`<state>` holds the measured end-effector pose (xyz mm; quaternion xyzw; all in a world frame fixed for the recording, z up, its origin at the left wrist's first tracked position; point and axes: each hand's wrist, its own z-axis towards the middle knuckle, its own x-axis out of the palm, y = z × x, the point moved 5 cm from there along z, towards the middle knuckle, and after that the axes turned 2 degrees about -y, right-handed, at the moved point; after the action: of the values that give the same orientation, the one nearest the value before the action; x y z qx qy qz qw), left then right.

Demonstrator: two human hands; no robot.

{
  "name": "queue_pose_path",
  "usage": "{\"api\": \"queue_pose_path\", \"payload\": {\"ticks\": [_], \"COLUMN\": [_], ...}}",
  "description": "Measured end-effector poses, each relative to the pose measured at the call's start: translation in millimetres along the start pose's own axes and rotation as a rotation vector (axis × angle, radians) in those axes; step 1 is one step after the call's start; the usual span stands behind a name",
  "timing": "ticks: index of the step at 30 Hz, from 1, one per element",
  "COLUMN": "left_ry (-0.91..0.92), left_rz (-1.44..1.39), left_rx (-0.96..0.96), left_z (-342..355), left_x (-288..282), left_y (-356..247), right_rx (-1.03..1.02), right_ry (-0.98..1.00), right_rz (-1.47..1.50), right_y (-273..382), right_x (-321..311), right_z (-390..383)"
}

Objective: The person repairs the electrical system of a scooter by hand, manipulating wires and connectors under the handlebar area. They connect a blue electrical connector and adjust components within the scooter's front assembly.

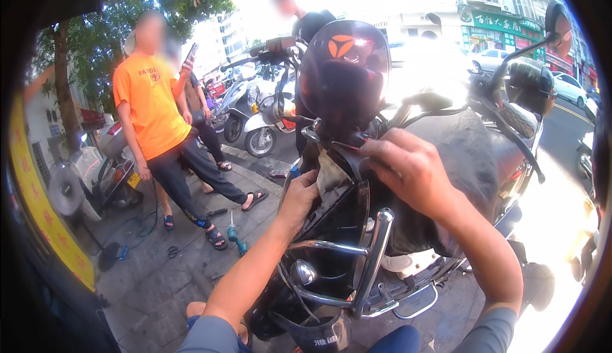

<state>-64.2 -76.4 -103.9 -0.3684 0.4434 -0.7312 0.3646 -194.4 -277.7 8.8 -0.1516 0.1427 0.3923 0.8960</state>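
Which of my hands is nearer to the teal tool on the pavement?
Left. Your left hand is above and right of the teal tool; your right hand is higher and farther right.

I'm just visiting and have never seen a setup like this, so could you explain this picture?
There's no robot here: a person works with a bare left hand and right hand. The picture comes from a camera worn on their head, looking down; its wide fisheye lens bends straight edges near the rim.

The hands are at a dark scooter with chrome bars. The left is at a panel edge beside a pale piece; the right's fingertips are bunched near something small, too unclear to name.

On the paving lie a teal tool and scissors. A bystander in an orange shirt holds a phone.
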Motion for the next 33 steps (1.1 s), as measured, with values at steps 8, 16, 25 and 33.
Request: {"api": "queue_pose_path", "payload": {"ticks": [8, 16, 25, 33], "left_ry": [-0.008, -0.043, -0.039, 0.016], "left_rz": [0.124, 0.220, 0.298, 0.315], "left_rx": [0.010, 0.082, 0.147, 0.271], "left_z": [5.7, 2.2, 4.4, 7.8], "left_x": [-6.3, -3.7, -9.2, -10.1], "left_y": [3.7, -0.9, 4.1, -1.5], "right_rx": [-0.057, 0.022, -0.071, 0.299], "right_ry": [-0.111, -0.283, -0.224, -0.231], "right_rz": [0.143, 0.071, -0.078, 0.004], "right_y": [-15.3, -8.8, -4.2, 2.4], "right_x": [37.1, 3.9, 13.4, 19.8], "right_z": [9.6, -35.6, -27.5, -11.4]}}
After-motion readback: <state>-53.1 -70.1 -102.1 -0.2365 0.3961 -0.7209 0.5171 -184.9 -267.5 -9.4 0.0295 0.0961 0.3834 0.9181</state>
